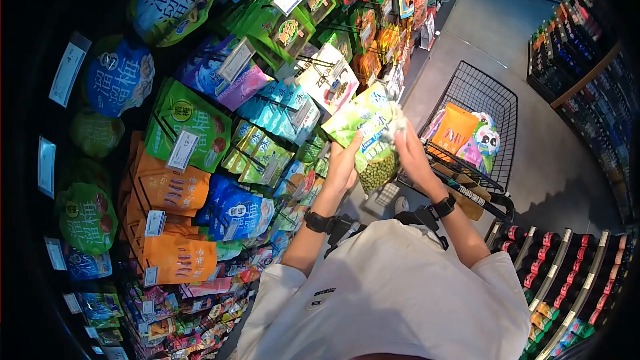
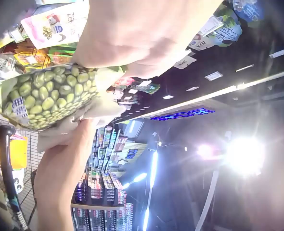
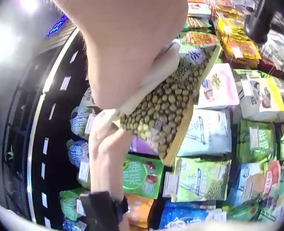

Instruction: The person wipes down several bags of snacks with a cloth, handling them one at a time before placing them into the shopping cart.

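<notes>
Bean bag (image 1: 379, 155): thin plastic film, glossy, printed, lightly creased.
White wad (image 2: 103, 108): soft, matt, crumpled; cloth or paper, cannot tell.
Green hanging pack (image 1: 190, 117): smooth plastic film, soft sheen.
Blue hanging pack (image 1: 239, 205): glossy plastic film, puckered.
Price tag (image 1: 181, 149): paper look, smooth, pale face.
Cart basket (image 1: 510, 130): black-finished metal wire, open mesh.
Cart handle (image 2: 6, 156): plastic look, smooth, black, shiny.
Orange pouch (image 1: 455, 127): plastic film, near-matt.
Floor (image 1: 470, 33): grey, smooth, faint sheen.
Shirt (image 1: 413, 287): white cloth, matt, softly wrinkled.
Right-side near bottles (image 1: 547, 239): dark, smooth, glossy.
</notes>
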The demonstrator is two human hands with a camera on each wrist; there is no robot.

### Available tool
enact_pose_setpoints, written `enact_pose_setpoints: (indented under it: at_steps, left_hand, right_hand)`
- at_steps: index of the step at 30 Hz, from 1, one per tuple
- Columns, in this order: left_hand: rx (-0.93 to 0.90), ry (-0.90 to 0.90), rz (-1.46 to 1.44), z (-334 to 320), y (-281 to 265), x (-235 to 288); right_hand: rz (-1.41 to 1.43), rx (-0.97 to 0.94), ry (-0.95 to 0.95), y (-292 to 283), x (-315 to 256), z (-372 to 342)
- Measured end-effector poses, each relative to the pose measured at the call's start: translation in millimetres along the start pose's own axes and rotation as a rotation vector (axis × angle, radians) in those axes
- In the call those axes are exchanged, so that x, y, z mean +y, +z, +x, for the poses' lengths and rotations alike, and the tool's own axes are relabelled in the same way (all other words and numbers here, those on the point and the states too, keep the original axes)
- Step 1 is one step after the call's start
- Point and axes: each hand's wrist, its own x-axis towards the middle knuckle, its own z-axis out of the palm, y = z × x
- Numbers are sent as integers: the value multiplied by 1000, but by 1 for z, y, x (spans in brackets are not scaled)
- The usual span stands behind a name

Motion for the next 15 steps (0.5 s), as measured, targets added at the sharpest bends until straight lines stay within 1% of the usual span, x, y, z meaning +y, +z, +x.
enact_pose_setpoints:
  at_steps: [4,7,8,11,15]
  left_hand:
    - [-9,-8,42,-4,6,5]
    - [-18,-73,-46,-7,7,17]
    - [-22,-42,3,-5,1,13]
    - [-32,-21,88,0,-3,20]
    - [26,-81,48,0,-4,27]
  right_hand:
    - [110,-20,129,-7,2,-9]
    - [178,-145,201,-15,8,-12]
    - [239,-183,248,-15,9,-15]
    - [417,-290,375,-18,8,-17]
    - [355,-275,418,-17,15,-17]
